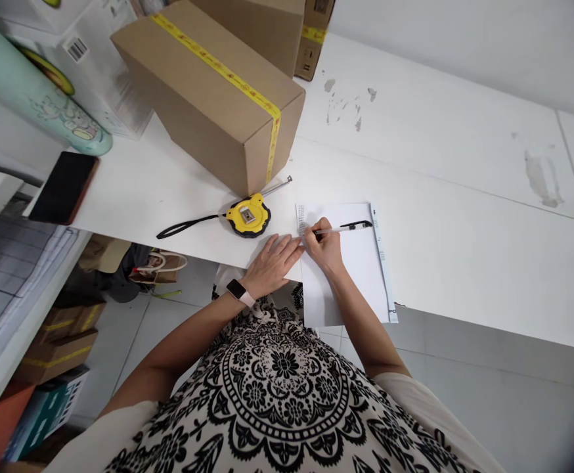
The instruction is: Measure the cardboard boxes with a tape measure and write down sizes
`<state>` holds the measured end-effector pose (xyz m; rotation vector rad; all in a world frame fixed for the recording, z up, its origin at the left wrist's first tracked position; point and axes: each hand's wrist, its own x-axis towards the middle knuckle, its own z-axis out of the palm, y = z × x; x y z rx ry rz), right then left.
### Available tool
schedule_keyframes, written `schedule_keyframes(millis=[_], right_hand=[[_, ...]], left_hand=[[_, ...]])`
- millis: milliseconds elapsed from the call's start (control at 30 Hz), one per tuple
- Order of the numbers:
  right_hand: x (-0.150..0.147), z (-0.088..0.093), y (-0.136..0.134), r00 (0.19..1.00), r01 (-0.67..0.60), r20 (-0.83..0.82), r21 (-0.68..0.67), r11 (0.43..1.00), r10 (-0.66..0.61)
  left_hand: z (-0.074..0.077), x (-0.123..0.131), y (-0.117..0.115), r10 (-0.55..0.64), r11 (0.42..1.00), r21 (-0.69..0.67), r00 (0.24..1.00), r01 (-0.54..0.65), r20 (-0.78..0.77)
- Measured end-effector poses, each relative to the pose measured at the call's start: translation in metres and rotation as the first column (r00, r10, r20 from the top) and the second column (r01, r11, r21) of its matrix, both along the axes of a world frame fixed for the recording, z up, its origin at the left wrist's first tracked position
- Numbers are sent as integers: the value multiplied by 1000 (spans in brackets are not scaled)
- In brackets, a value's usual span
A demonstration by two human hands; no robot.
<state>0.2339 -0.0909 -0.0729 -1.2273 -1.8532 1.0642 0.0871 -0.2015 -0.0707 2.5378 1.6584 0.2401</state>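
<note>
My right hand (pixel 325 247) is closed around a pen (pixel 346 227) and rests on white paper (pixel 356 276), by small writing at its left edge. The paper hangs partly over the table's front edge. My left hand (pixel 272 264) lies flat with fingers apart on the table edge, its fingertips close to the paper's left side; a watch is on that wrist. Just beyond it sits a yellow and black tape measure (pixel 249 215) with a short length of tape out and a black strap to the left.
A taped cardboard box (pixel 208 98) stands behind the tape measure, with more boxes behind it. At the left are a dark phone (pixel 65 187) and a mint-green bottle (pixel 45 95). The white table (pixel 444 249) extends right.
</note>
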Motion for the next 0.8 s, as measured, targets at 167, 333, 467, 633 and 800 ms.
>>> schedule_keyframes(millis=[167,333,467,633,800], right_hand=[[1,0,1,1000,-7,8,-2,1000,7],[0,1,0,999,21,-26,-22,1000,-21],[-1,4,0,999,35,-23,-25,999,-35],[-1,3,0,1000,28,-10,-1,1000,-28],[-1,1,1,1000,20,-3,-10,1000,-20]], left_hand=[[0,0,0,-1,1000,1,1000,1,10],[0,0,0,-4,1000,3,1000,3,15],[0,0,0,-1,1000,1,1000,1,20],[-3,-1,0,-2,1000,5,999,2,33],[-4,-1,0,0,1000,13,1000,0,29]])
